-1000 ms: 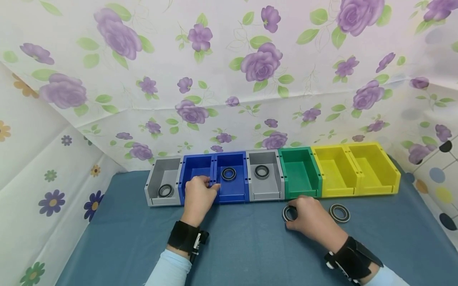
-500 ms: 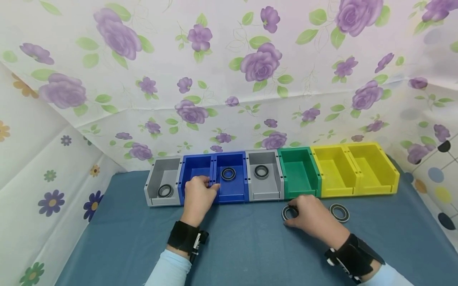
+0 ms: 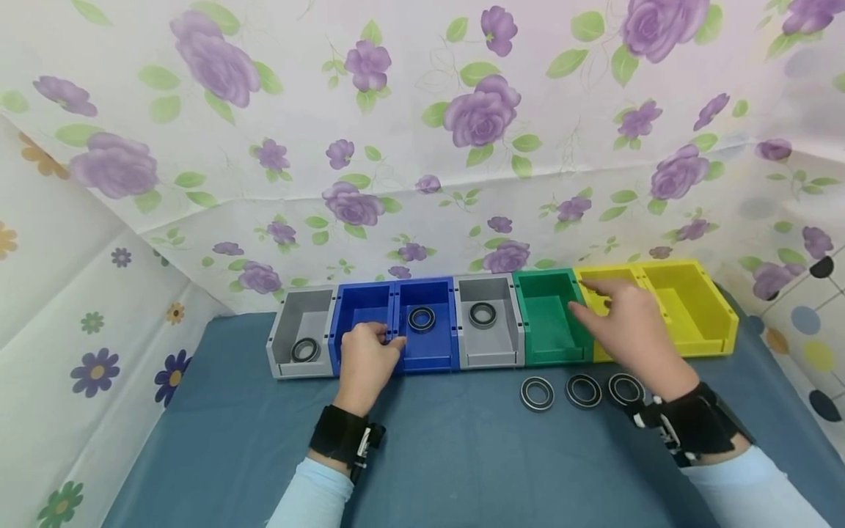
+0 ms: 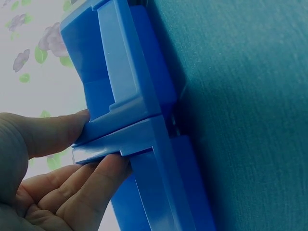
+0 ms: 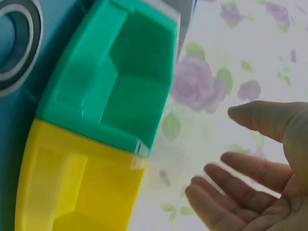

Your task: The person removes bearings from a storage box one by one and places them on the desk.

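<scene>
My left hand [image 3: 367, 361] pinches the adjoining side walls of two blue bins, thumb in one and fingers in the other; the right blue bin [image 4: 118, 53] and left blue bin [image 4: 159, 192] show close up in the left wrist view. My right hand [image 3: 630, 323] hovers over the yellow bin [image 3: 693, 308] and beside the green bin [image 3: 551, 315], fingers spread and holding nothing. On the cloth below lie three ring bearings: a left bearing [image 3: 538, 394], a middle bearing [image 3: 584, 391] and a right bearing [image 3: 625, 389], partly overlapped by my right wrist.
Bearings also lie in the left grey bin [image 3: 285, 337], the right blue bin and the middle grey bin [image 3: 465, 352]. The bins stand in one row on a blue cloth [image 3: 462, 462], against a flowered curtain [image 3: 409, 213].
My right hand has let go of the left bearing and risen up and right over the bins, uncovering the middle bearing on the cloth. The left hand has stayed in place.
</scene>
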`<state>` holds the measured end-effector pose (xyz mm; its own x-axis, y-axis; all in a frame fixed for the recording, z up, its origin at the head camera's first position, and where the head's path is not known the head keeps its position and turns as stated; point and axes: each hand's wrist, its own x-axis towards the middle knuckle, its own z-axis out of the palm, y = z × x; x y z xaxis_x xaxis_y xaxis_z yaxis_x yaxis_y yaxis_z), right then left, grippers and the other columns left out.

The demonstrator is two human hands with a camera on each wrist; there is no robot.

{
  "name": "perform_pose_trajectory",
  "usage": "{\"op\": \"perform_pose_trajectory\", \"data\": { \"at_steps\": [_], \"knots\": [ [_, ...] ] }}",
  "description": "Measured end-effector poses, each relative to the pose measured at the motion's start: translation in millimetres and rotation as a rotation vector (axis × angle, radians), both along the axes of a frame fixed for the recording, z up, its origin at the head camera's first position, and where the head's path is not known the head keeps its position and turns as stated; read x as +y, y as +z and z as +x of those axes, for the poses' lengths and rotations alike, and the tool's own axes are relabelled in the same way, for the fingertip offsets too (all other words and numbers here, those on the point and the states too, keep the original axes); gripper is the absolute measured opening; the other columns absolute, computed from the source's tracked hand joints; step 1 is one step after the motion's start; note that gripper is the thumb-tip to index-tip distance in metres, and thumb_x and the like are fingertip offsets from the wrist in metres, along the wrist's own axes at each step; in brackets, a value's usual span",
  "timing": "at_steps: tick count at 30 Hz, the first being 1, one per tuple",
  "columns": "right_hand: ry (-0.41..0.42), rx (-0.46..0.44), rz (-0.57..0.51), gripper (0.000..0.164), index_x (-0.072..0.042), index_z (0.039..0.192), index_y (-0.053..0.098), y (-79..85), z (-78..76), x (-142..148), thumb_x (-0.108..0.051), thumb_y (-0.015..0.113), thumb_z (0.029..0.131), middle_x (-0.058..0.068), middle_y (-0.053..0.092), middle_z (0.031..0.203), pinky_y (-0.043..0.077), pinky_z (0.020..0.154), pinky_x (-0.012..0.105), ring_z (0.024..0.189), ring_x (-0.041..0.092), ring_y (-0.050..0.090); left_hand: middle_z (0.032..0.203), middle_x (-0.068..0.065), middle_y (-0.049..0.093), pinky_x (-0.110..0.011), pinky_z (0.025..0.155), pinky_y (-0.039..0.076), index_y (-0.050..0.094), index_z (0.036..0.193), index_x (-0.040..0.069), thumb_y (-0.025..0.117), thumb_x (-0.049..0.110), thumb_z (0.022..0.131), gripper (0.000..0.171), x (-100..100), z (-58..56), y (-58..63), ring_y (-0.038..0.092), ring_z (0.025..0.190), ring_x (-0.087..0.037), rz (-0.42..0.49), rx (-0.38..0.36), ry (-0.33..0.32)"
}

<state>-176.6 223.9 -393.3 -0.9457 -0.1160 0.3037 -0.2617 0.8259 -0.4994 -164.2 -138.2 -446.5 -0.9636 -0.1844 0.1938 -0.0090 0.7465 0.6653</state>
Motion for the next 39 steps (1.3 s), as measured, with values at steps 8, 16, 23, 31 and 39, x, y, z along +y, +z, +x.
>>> {"op": "perform_pose_trajectory", "data": {
  "at_steps": [8, 16, 23, 31, 39],
  "knots": [
    [-0.066, -0.062, 0.015, 0.055, 0.003, 0.126, 0.052, -14.3, -15.2, 12, -0.034, 0.064, 0.087, 0.023, 0.056, 0.117, 0.048, 0.064, 0.042, 0.097, 0.036, 0.056, 0.078, -0.003, 0.062, -0.026, 0.047, 0.042, 0.068, 0.098, 0.002, 0.075, 0.022, 0.078, 0.029, 0, 0.1, 0.2, 0.054, 0.060, -0.010, 0.005, -0.015, 0.009],
    [-0.096, -0.123, 0.050, 0.051, 0.008, 0.119, 0.055, -27.0, -19.5, 15, -0.032, 0.062, 0.089, 0.026, 0.058, 0.111, 0.050, 0.066, 0.043, 0.091, 0.036, 0.059, 0.081, -0.004, 0.062, -0.025, 0.049, 0.043, 0.068, 0.100, 0.001, 0.075, 0.023, 0.078, 0.031, 1, 0.1, 0.8, 0.055, 0.063, -0.011, 0.000, -0.029, 0.016],
    [-0.097, -0.164, 0.072, 0.041, 0.008, 0.108, 0.061, -32.8, -22.6, 15, -0.028, 0.062, 0.088, 0.025, 0.061, 0.099, 0.049, 0.057, 0.036, 0.070, 0.024, 0.060, 0.079, -0.003, 0.062, -0.025, 0.049, 0.042, 0.068, 0.099, 0.001, 0.075, 0.023, 0.078, 0.031, 1, 0.2, 0.6, 0.054, 0.063, -0.011, 0.000, -0.028, 0.014],
    [-0.106, -0.221, 0.093, 0.027, -0.001, 0.080, 0.065, -31.8, -24.5, 12, -0.026, 0.061, 0.088, 0.007, 0.052, 0.059, 0.038, 0.043, 0.030, 0.046, 0.016, 0.045, 0.077, -0.003, 0.061, -0.026, 0.047, 0.042, 0.068, 0.097, 0.002, 0.075, 0.023, 0.078, 0.029, 1, 1.0, 0.1, 0.054, 0.061, -0.012, 0.004, -0.019, 0.014],
    [-0.115, -0.274, 0.145, 0.040, -0.009, 0.052, 0.043, -27.2, -29.3, 7, -0.023, 0.061, 0.086, 0.000, 0.034, 0.046, 0.033, 0.040, 0.029, 0.040, 0.017, 0.039, 0.077, -0.003, 0.062, -0.026, 0.048, 0.042, 0.069, 0.096, 0.003, 0.075, 0.022, 0.078, 0.027, 0, 0.7, -0.9, 0.054, 0.061, -0.011, 0.001, -0.018, 0.019]
  ]
}}
